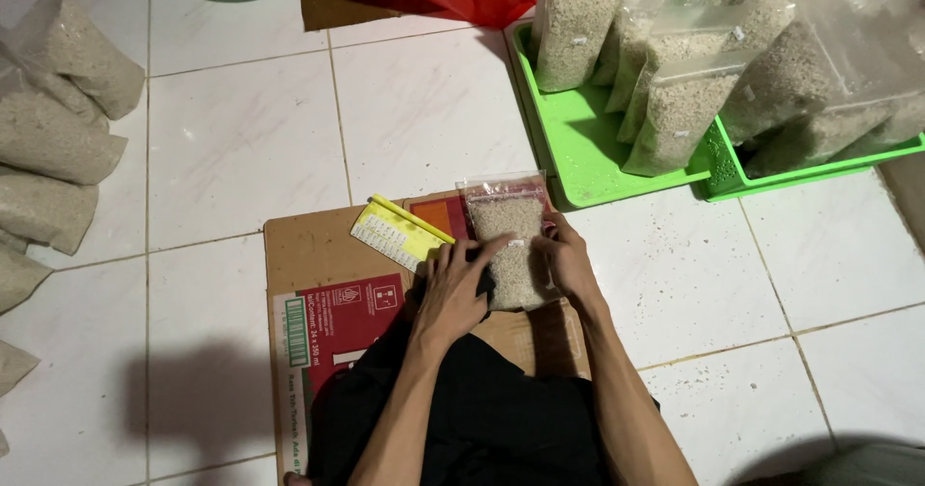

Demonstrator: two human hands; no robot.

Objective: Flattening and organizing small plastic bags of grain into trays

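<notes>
Both hands, left and right, grip the grain-filled bag lying between them on cardboard.

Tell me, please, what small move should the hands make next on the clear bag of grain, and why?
Probably slide the left hand fingers along the top strip of the clear bag of grain toward the right hand, pressing down. Both hands rest on the bag lying flat on the cardboard, and its mouth is not clearly closed.
</notes>
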